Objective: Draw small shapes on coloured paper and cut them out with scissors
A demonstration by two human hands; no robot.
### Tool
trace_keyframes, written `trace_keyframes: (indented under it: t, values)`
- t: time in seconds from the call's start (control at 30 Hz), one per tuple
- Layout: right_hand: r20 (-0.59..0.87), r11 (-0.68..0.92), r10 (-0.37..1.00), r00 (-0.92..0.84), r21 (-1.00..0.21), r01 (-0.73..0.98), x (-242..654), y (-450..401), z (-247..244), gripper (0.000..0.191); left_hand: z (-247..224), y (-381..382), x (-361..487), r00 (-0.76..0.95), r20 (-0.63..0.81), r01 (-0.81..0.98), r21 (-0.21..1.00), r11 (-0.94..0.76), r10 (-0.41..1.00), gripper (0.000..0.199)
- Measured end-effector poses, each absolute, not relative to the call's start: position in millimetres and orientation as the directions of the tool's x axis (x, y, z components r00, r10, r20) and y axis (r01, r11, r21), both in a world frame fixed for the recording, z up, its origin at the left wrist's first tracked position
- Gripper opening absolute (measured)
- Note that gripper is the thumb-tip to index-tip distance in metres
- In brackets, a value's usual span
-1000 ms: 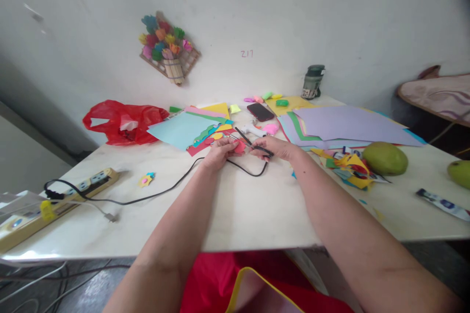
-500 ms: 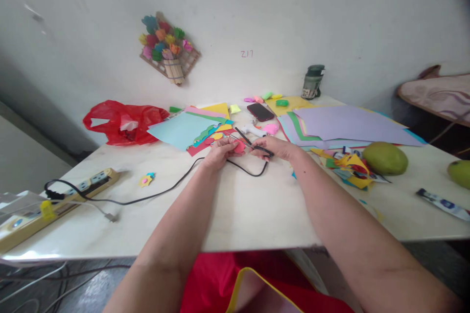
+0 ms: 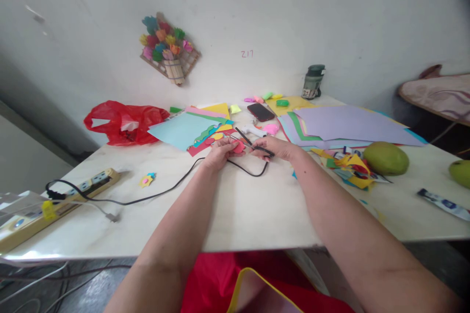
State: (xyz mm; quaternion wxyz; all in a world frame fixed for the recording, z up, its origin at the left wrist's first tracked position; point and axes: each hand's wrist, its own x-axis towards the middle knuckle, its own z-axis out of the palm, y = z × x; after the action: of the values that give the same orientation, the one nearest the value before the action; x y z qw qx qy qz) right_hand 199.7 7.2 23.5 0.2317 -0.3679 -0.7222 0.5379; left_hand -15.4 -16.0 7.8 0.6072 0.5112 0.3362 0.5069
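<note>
Pinched in my left hand is a small piece of red paper, near the middle of the table. My right hand grips black-handled scissors, whose blades reach left to the paper. How far the blades are apart is too small to tell. Just behind my hands lies a white glue gun, its black cord looping in front of them. Red and yellow paper scraps lie beyond my left hand. A yellow paper flower with a pink centre rests off to the left.
Coloured sheets are stacked at left and right. A phone lies at the back, near a bottle. Paper scraps and a green mango are to the right. A power strip and red plastic bag stand left.
The red paper has turned slightly in my left fingers. Both hands stay in nearly the same place, and the rest looks unchanged.
</note>
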Motion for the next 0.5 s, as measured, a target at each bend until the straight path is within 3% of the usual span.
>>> trace_keyframes:
  t: [0.5]
  values:
    - [-0.07,0.121,0.788,-0.611,-0.957,0.265,197.4,4.2,25.3,0.022,8.7,-17.3,-13.9,0.242,0.11,-0.284,0.958,-0.038,0.964,0.033]
